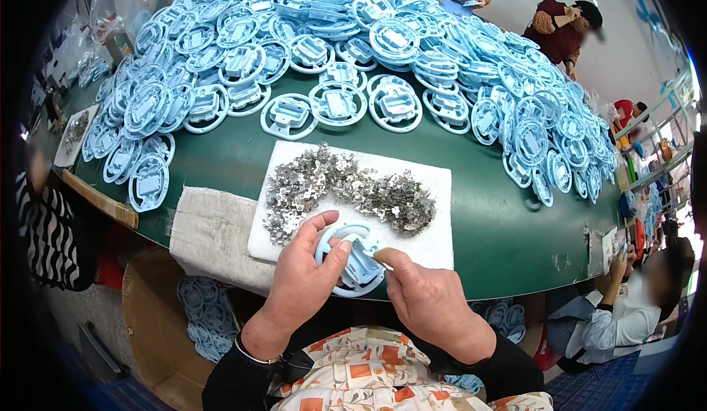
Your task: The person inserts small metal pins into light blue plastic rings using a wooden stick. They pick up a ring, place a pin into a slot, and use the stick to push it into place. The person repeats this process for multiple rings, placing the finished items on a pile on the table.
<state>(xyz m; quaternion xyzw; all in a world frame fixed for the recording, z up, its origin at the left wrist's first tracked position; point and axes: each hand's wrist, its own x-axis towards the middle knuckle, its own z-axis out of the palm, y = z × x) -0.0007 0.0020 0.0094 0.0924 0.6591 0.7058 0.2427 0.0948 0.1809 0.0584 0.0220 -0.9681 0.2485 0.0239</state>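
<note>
My left hand (300,284) is closed around a light-blue round plastic part (359,267), an oval ring with a boxy frame in its middle, tilted in front of my chest. The left thumb presses on the frame. At the part's right side my right hand (434,304) has its thumb and forefinger pinched together against the frame's edge; whatever lies between those fingertips is too small to make out. Just beyond both hands a heap of small metal clips (401,203) lies spread on a white foam board (436,250).
A large pile of matching blue parts (339,105) covers the far side of the green table (508,241). A pale block (213,223) lines the near edge. Below left stands a cardboard box (155,315) holding more parts. Other people work around the table.
</note>
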